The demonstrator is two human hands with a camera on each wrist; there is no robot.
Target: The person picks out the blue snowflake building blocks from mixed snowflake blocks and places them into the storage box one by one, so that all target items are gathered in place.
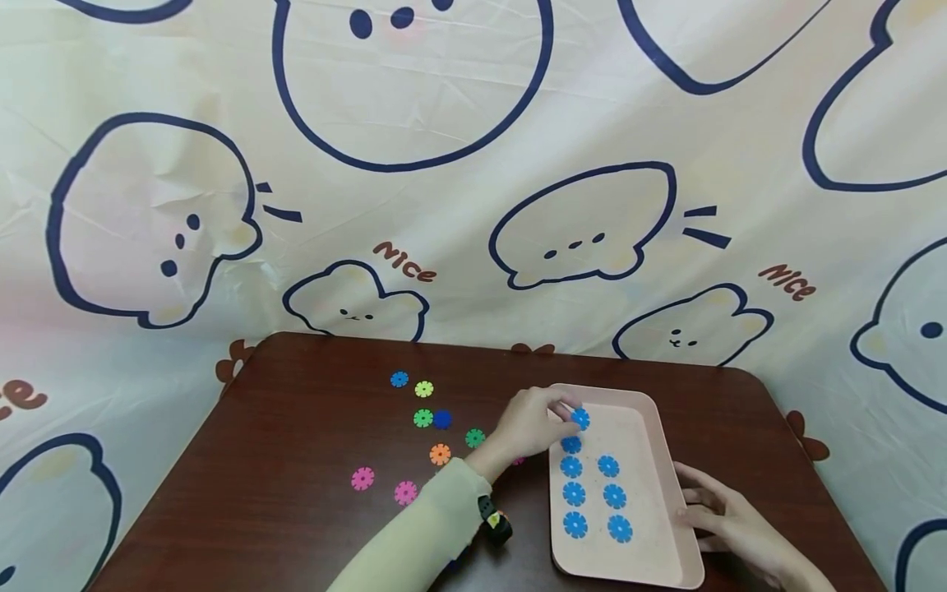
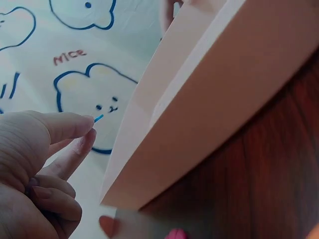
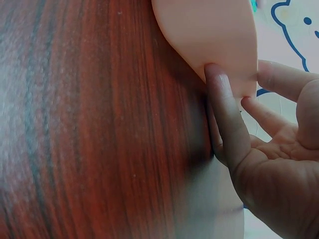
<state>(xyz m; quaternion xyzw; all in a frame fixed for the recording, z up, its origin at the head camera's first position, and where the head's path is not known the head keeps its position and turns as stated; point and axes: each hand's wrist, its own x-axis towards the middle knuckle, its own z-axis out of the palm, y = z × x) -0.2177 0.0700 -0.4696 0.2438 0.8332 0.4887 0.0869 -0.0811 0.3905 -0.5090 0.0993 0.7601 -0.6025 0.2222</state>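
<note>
My left hand (image 1: 531,423) is over the far left part of the shallow pink tray (image 1: 651,460). Its thumb and finger pinch a blue notched disc (image 2: 98,118), seen edge-on in the left wrist view. Several other blue notched discs (image 1: 614,497) lie flat in the tray, in two columns toward its left side. At the tray's right wall, my right hand (image 1: 728,522) touches the outside with extended fingers. The right wrist view shows its thumb (image 3: 224,99) along the outer wall of the tray.
Loose notched discs lie on the dark wooden table (image 1: 281,460) left of the tray: pink (image 1: 362,478), orange (image 1: 440,454), green (image 1: 423,418), yellow (image 1: 424,389) and blue (image 1: 399,379). My left forearm covers part of this area. A patterned cloth (image 1: 444,205) hangs behind the table.
</note>
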